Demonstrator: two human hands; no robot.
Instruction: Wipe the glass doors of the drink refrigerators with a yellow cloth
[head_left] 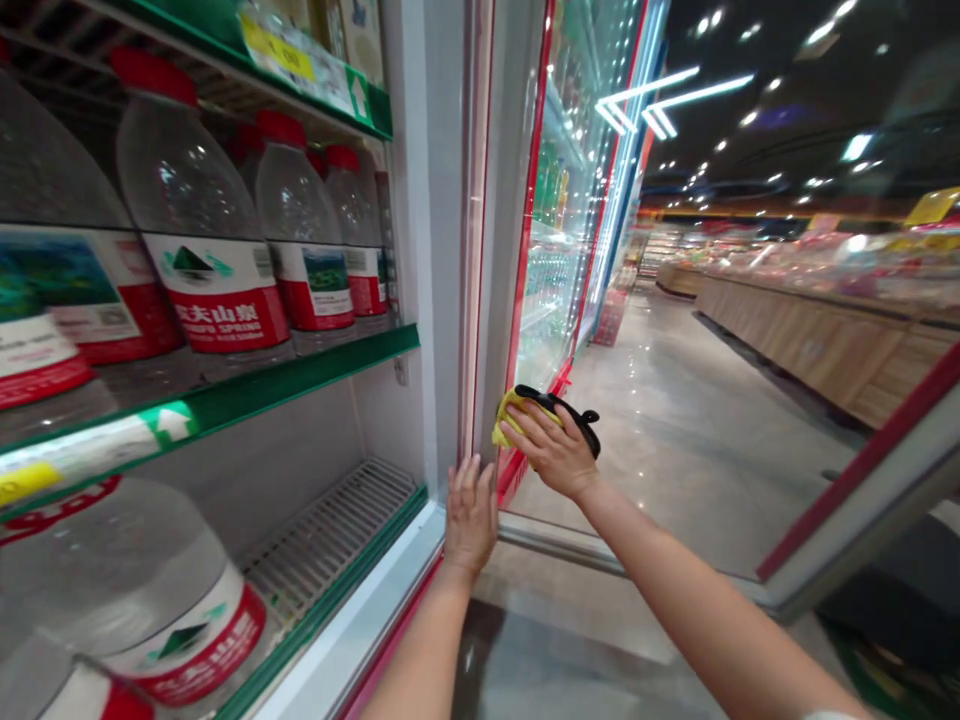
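My right hand (pixel 551 445) presses a yellow and black cloth (pixel 581 425) against the inner side of the opened glass door (pixel 660 480), close to its hinge-side edge. Its fingers lie over the cloth. Lower and to the left, my left hand (pixel 471 515) rests with outstretched fingers on the upright door frame (pixel 472 300) of the cooler, holding nothing. Both forearms reach in from the bottom of the view.
Left of my hands, water bottles (pixel 217 260) with red caps stand on a green-edged shelf (pixel 300 385). Larger bottles (pixel 180 590) sit below beside a wire rack (pixel 330 530). Beyond the door are a lit cooler (pixel 559 220), a shiny floor (pixel 652 380) and a wooden display counter (pixel 817 340).
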